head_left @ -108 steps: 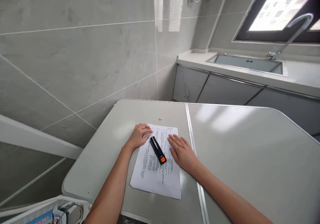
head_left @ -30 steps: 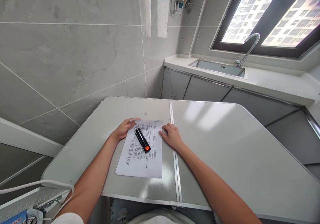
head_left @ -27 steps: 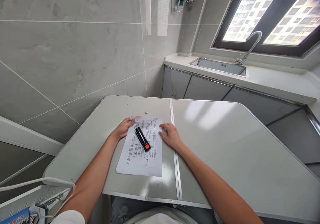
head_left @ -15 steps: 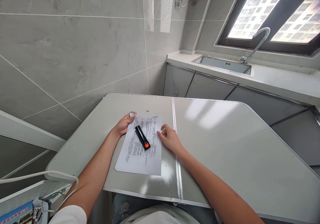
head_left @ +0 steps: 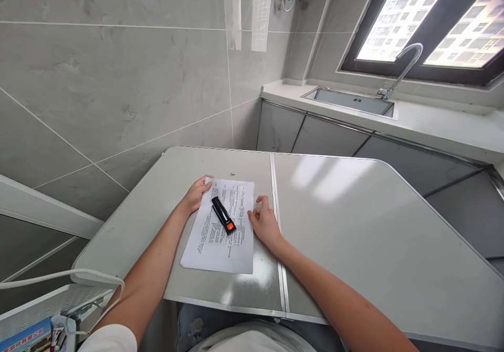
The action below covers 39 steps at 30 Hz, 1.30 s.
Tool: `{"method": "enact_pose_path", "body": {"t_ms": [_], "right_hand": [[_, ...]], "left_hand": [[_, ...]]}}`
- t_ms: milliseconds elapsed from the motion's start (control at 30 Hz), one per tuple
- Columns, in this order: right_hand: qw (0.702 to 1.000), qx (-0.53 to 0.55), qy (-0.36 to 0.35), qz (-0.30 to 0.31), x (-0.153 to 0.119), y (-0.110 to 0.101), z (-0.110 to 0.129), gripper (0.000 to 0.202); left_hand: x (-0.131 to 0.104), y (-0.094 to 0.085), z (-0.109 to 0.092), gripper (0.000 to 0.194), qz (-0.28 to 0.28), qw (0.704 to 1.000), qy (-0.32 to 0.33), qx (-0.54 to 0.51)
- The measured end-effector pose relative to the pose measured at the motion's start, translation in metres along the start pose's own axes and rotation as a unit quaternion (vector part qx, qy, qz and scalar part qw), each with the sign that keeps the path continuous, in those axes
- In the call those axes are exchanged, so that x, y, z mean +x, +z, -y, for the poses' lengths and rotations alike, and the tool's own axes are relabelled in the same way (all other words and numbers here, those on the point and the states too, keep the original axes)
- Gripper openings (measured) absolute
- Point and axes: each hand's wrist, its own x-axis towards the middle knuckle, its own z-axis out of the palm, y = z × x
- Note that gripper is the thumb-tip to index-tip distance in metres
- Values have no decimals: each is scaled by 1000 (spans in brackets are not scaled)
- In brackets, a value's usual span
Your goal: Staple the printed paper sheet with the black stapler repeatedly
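Note:
Printed paper (head_left: 220, 260) lies on the light grey table, its lines of text running nearly upright in view. A black stapler (head_left: 223, 215) with an orange patch at its near end rests slantwise on top of it. My left hand (head_left: 198, 192) grips the paper's upper left corner, thumb on top and fingers partly under the edge. Beside the paper's right edge is my right hand (head_left: 263, 218), its fingers curled but apart, the lowest fingertip at the edge; nothing shows in it.
A tiny dark bit (head_left: 232, 173) lies beyond the paper. A metal strip (head_left: 280, 268) crosses the table (head_left: 354, 247). A white basket (head_left: 35, 302) and cable (head_left: 59, 273) are at the lower left. Behind are a counter (head_left: 433, 124) and sink (head_left: 350, 100).
My right hand has come slightly away from the paper's right edge, and its fingers have shifted. The paper's upper right corner now lies flat. My left hand keeps its hold.

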Motion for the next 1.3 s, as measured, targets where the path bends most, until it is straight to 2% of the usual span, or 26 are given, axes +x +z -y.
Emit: {"method": "enact_pose_path", "body": {"t_ms": [67,167,267,333,467,733,1000,1133,1300], "right_hand": [[999,-40,-13,8,1,3,-2,21],[993,-106,-34,26,1,4,-4,12],[989,-137,-40,31,1,4,-3,11],[987,-152,-42,39,1,4,-2,12],[983,-175,-38,50,2,5,-1,17],[985,-164,-41,36,2,5,-5,13],[985,-171,-22,19,0,6,-3,17],[987,-154,-16,38,-4,-11,3,18],[984,-173,-22,25,-9,-49,-6,13]], "left_hand": [[4,2,4,38,-48,996,63,38],[12,-3,9,29,-145,974,154,75],[17,-13,14,18,-241,946,191,101],[19,-19,15,14,-269,937,201,101],[20,-20,14,15,-246,945,191,99],[14,-10,9,16,-204,954,168,137],[14,-13,8,14,-208,958,162,114],[14,-15,8,15,-207,958,159,118],[14,-13,8,14,-195,959,158,131]]}}
